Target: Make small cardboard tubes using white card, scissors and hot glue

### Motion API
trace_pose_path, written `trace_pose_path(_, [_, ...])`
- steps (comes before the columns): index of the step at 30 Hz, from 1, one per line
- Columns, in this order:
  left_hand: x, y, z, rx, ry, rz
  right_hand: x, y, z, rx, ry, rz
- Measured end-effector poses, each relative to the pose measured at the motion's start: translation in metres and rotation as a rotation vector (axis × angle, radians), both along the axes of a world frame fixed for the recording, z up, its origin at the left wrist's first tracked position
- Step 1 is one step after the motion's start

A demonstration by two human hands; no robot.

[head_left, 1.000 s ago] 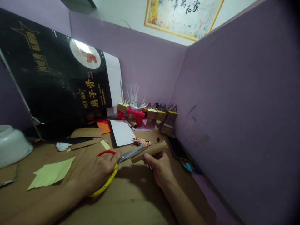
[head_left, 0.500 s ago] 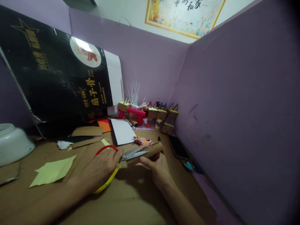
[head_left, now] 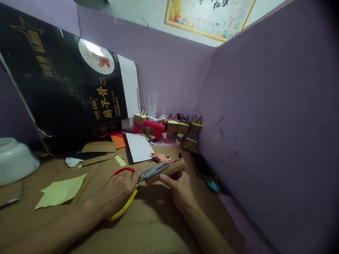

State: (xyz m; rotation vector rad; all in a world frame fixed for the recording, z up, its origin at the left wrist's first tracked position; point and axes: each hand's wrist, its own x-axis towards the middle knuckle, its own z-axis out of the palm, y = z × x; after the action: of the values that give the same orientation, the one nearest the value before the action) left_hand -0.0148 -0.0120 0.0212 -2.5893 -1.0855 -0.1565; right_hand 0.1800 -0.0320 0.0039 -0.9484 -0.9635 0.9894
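Note:
My left hand (head_left: 119,188) is closed around the handles of a pair of scissors (head_left: 153,170), one loop red and the other yellow. The blades point right and lie along a brown cardboard tube (head_left: 172,170); they look nearly closed. Between thumb and fingers my right hand (head_left: 181,188) grips this tube from below and tilts it up to the right. How deep the blades reach into the cardboard I cannot tell. A colourful patterned item (head_left: 161,157) lies just behind the tube.
A white notepad (head_left: 140,147), yellow paper (head_left: 60,190) and cardboard scraps (head_left: 99,147) lie about. Cardboard animal figures (head_left: 182,128) stand at the back. A white bowl (head_left: 16,160) is at left, a phone (head_left: 202,165) at right. A black box (head_left: 60,84) leans behind.
The scissor blades have come closer together on the tube. Both hands and the tube have shifted slightly to the right.

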Motion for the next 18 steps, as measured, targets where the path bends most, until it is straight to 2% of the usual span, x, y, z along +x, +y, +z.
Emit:
trace_pose_path(7, [-0.006, 0.009, -0.019, -0.038, -0.094, -0.018, -0.001, 0.001, 0.0, -0.007, 0.04, -0.005])
trace_pose_path(10, [-0.007, 0.01, -0.023, -0.048, -0.103, -0.021, 0.0, 0.001, -0.002, -0.005, 0.063, 0.015])
trace_pose_path(13, [-0.006, 0.009, -0.019, -0.104, -0.121, -0.054, 0.001, 0.003, -0.004, -0.002, 0.09, 0.017])
trace_pose_path(18, [-0.008, 0.009, 0.002, -0.252, -0.295, -0.018, 0.002, 0.005, -0.002, 0.008, 0.182, 0.046])
